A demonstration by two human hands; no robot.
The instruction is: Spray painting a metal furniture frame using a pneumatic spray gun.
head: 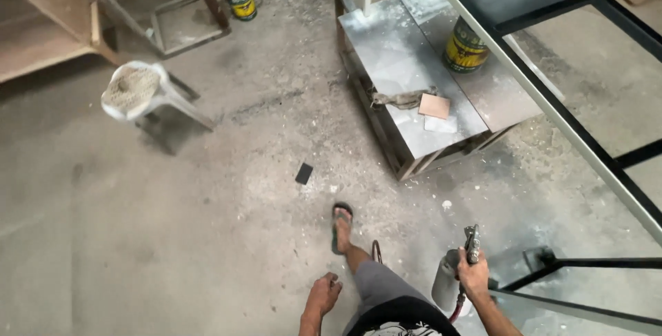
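- Head view, lower right of frame: right hand (473, 272), fingers wrapped around a spray gun (460, 267) with metal cup hanging beneath.
- Probably rigid, cup-heavy, best held at the handle.
- Lower centre: left hand (324, 294) empty, fingers loosely curled, above concrete floor (172, 226).
- Upper centre: metal bench (407, 67) carrying yellow paint can (465, 46).

The person wears grey shorts (378, 286) and a black shirt (403, 317) with a white printed pattern at its lower front. Both arms are bare, without sleeves. A dark flip-flop sandal (340, 226) is on the visible foot.
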